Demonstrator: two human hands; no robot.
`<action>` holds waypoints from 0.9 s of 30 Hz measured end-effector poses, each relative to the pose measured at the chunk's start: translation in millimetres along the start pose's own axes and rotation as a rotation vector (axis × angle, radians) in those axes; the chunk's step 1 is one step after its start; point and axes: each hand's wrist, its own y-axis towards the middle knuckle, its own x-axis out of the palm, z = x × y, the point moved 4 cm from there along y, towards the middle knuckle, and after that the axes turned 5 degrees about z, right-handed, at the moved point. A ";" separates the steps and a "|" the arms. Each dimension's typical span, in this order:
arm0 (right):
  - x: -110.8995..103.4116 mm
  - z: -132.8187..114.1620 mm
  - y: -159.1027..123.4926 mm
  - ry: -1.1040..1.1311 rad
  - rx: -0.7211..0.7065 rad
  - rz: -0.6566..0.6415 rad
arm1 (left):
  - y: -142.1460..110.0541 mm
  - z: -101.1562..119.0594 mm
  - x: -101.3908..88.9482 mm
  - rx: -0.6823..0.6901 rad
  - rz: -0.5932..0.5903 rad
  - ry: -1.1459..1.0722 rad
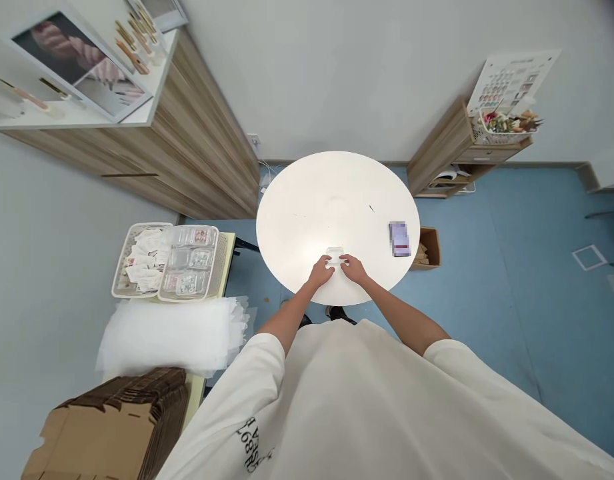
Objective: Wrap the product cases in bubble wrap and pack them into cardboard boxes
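Observation:
Near the front edge of a round white table (pixel 307 200), a small clear plastic box (pixel 335 253) lies between my two hands. My left hand (pixel 321 271) has its thumb and fingers closed on the box's left side. On the right side, my right hand (pixel 353 268) grips it the same way, fingertips at its edge. The box looks pale against the white top, and what it contains, if anything, is too small to make out.
A purple, blurred-out item (pixel 399 239) lies at the table's right. Left stand white baskets (pixel 114 280) with clear boxes, a stack of translucent sheets (pixel 167 333) and flattened cardboard boxes (pixel 101 433). A cardboard carton (pixel 433 247) sits on the floor; wooden cabinets (pixel 207 133) line the wall.

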 end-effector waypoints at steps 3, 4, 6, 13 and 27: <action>-5.2 18.7 2.5 -0.001 0.036 -0.017 | 5.4 -4.8 20.2 -0.049 -0.029 0.018; -5.8 23.6 4.0 0.004 0.045 -0.024 | 7.5 -5.7 24.7 -0.061 -0.037 0.024; -5.9 32.3 7.5 0.014 0.058 -0.035 | 11.9 -6.2 30.7 -0.070 -0.046 0.031; -11.2 43.6 21.9 -0.029 0.001 -0.020 | 12.9 -8.8 31.8 -0.104 0.092 0.075; -6.9 37.0 40.2 -0.075 0.082 -0.049 | 14.6 -9.0 35.3 -0.168 0.140 0.027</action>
